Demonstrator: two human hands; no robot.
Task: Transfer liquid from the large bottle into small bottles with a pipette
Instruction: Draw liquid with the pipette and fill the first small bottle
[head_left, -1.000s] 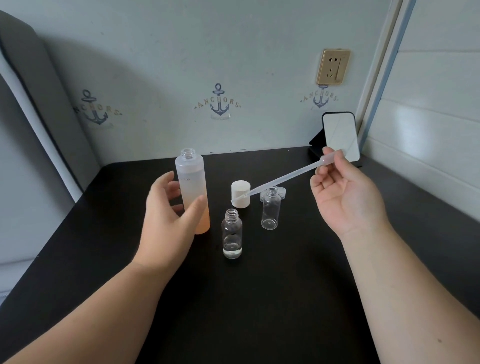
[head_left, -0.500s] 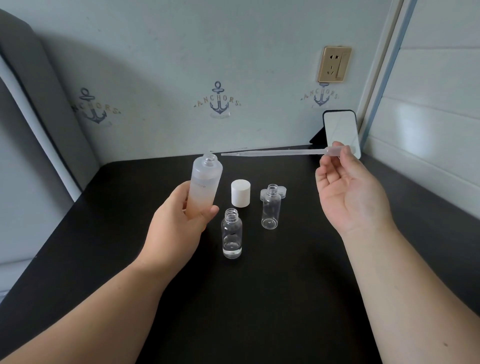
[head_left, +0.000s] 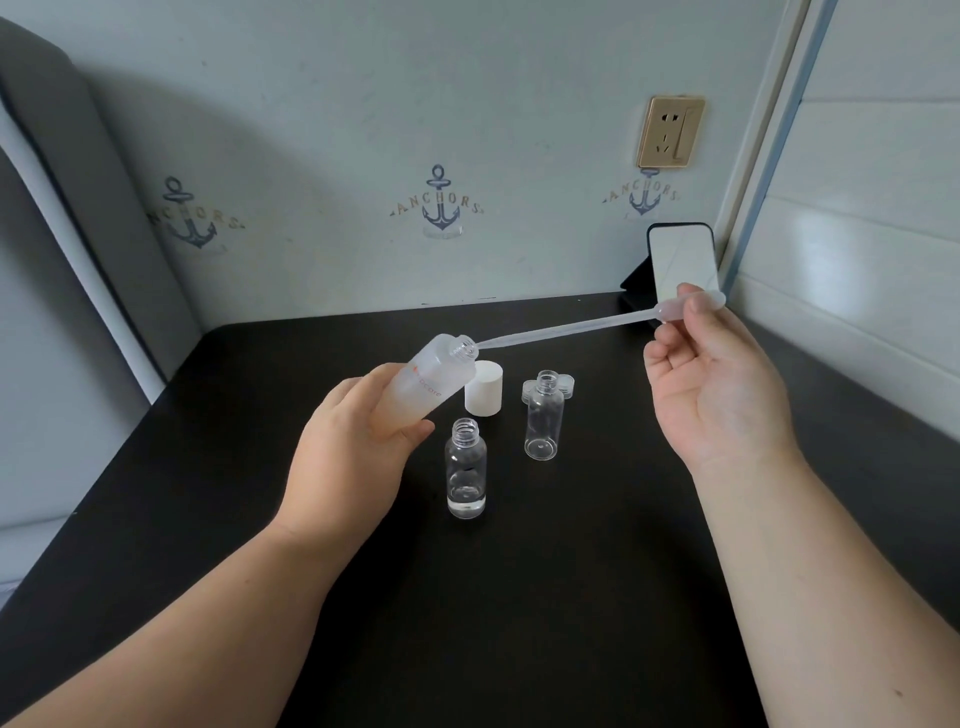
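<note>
My left hand (head_left: 353, 452) grips the large frosted bottle (head_left: 431, 382) of peach-tinted liquid, lifted off the table and tilted with its open mouth to the right. My right hand (head_left: 711, 384) pinches the bulb of a long clear pipette (head_left: 571, 327), whose tip sits at the bottle's mouth. Two small clear bottles stand uncapped on the black table (head_left: 519, 597): the nearer one (head_left: 466, 475) holds a little clear liquid at its bottom, the farther one (head_left: 543, 415) looks empty.
A white cap (head_left: 484, 388) stands behind the small bottles, and small clear caps (head_left: 567, 387) lie behind the farther bottle. A phone (head_left: 683, 262) leans on a stand at the back right corner. Walls close in behind and on the right.
My left hand lifted the large bottle off the table and tilted it to the right. My right hand swung the pipette up and brought its tip to the bottle's mouth.
</note>
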